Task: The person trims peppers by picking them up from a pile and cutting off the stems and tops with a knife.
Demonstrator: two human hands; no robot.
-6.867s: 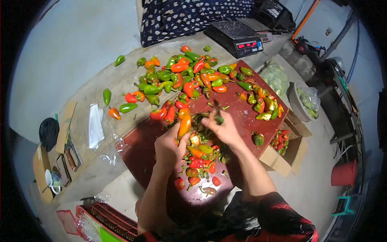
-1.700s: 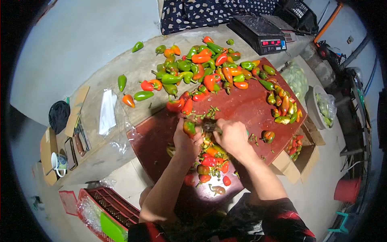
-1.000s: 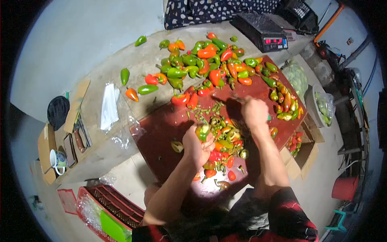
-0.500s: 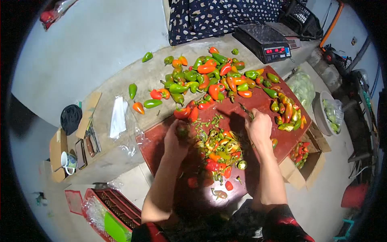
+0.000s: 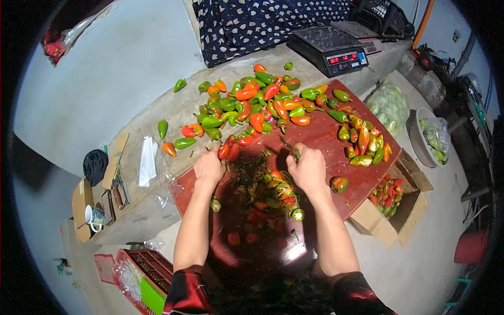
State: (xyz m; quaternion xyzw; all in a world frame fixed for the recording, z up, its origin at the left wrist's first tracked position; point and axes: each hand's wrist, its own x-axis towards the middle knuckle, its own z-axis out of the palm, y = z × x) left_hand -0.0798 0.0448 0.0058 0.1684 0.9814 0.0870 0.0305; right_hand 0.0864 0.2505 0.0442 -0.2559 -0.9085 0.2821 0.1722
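Observation:
My left hand [image 5: 209, 167] is at the left of the dark red board [image 5: 341, 157], its fingers apart beside red peppers [image 5: 229, 149]; part of the fingers is hidden. My right hand [image 5: 307, 167] is closed round a small knife [image 5: 285, 143], whose dark blade points up and left over the board. Between my forearms lies a pile of cut peppers [image 5: 283, 190] and green stem pieces, partly in shadow. A pale green pepper piece [image 5: 215, 205] rests beside my left forearm. To the right of my right hand sits a single red-green pepper [image 5: 339, 184].
Whole green, red and orange peppers [image 5: 231, 107] spread across the concrete ledge, with another group [image 5: 365, 142] on the board's right. A digital scale [image 5: 341, 60] stands behind. Right of the board are a cardboard box [image 5: 412, 210] of peppers and a basin [image 5: 420, 142]. A red crate [image 5: 149, 262] is lower left.
My left hand has moved away from the dark pepper it held and up toward the red peppers. My right hand, still with the knife, has shifted left. The camera view has turned slightly.

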